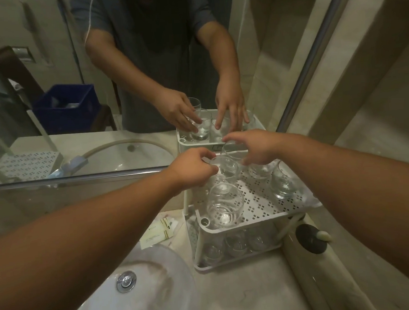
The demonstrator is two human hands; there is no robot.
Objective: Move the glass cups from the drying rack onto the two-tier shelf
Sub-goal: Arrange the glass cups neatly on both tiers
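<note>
A white two-tier shelf (pixel 261 219) stands on the counter to the right of the sink. My left hand (pixel 194 167) grips a glass cup (pixel 228 169) at the back left of the perforated upper tier. My right hand (pixel 255 145) reaches from above and holds the rim of a second glass cup (pixel 233 151) just behind it. Three more cups stand on that tier: front left (pixel 225 206), back (pixel 259 172) and right (pixel 283 182). Several cups (pixel 236 243) fill the lower tier.
A mirror (pixel 77 90) rises straight behind the shelf and repeats my hands and the cups. The sink basin (pixel 139 295) with its drain (pixel 126 279) lies at the lower left. Paper packets (pixel 159 233) lie beside the shelf, a black pump bottle (pixel 310 240) to its right.
</note>
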